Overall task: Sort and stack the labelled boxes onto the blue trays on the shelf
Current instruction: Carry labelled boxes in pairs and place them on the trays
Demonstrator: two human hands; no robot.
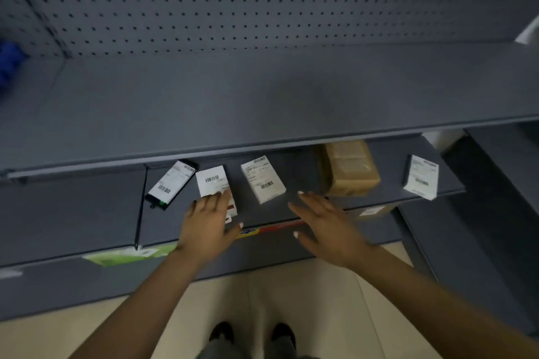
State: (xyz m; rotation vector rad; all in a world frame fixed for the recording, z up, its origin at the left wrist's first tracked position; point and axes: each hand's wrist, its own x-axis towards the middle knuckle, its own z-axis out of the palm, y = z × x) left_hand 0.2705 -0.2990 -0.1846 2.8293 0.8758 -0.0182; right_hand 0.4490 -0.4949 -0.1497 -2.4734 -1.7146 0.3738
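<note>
Grey steel made up the whole unit in the head view: a pegboard back (262,3), a bare upper shelf (262,90), and below it the lower shelf (306,175) where the labelled boxes lay scattered label-up, probably so each could be read before sorting. From the left lay a black box (172,183) set askew, a white box (214,183), a second white box (262,182), a taped brown carton (350,170) pushed further back, and a small white box (421,181) well apart near the shelf's right end. The left hand (208,221) rested flat with straight fingers on the near end of the first white box, seemingly to draw it forward. The right hand (323,221) hovered spread and empty beside the second white box, holding nothing. Something blue (10,63), blurred at the far left, may have been a tray.
</note>
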